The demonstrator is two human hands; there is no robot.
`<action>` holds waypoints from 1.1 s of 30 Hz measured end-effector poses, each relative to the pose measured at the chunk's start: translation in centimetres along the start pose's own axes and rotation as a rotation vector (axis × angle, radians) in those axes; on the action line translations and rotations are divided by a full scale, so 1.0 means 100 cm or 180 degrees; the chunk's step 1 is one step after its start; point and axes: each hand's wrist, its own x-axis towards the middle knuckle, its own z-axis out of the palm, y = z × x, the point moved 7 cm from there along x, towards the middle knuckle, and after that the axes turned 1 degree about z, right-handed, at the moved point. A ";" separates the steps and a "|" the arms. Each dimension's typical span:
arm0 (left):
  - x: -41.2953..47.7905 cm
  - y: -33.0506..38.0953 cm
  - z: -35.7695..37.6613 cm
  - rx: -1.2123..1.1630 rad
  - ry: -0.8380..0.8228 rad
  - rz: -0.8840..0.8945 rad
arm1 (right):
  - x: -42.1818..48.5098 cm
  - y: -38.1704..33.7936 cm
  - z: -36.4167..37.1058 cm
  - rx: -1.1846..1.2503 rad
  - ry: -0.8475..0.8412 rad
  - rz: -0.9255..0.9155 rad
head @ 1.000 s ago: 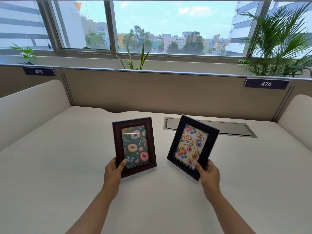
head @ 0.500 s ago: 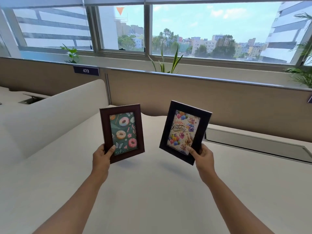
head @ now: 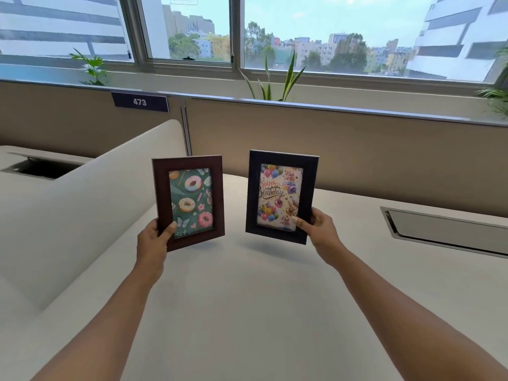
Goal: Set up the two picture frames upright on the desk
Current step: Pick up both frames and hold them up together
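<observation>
A brown frame (head: 189, 200) with a doughnut picture is held upright above the white desk (head: 247, 312), gripped at its lower left corner by my left hand (head: 154, 239). To its right, a black frame (head: 281, 195) with a "Happy Birthday" picture is also in the air, almost upright, with my right hand (head: 319, 229) clasping its lower right corner. Both frames face me and cast shadows on the desk below. Their backs and stands are hidden.
A curved white divider (head: 90, 204) rises on the left. A beige partition (head: 343, 155) with a "473" label (head: 140, 102) runs along the back. A metal cable flap (head: 445, 229) sits in the desk at right. Plants stand on the window ledge.
Both frames have risen off the desk and moved toward the back left corner. The black frame has turned from tilted to nearly upright. My view has swung left.
</observation>
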 end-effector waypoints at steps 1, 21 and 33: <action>0.011 -0.004 -0.002 -0.0018 -0.0018 -0.0006 | 0.008 0.003 0.009 -0.0014 -0.0013 0.0015; 0.085 -0.042 -0.007 -0.0190 -0.0028 0.0137 | 0.096 0.048 0.087 0.0152 -0.0089 0.0195; 0.076 -0.044 -0.005 -0.0258 0.0083 0.0279 | 0.105 0.046 0.091 0.0193 -0.0254 0.0331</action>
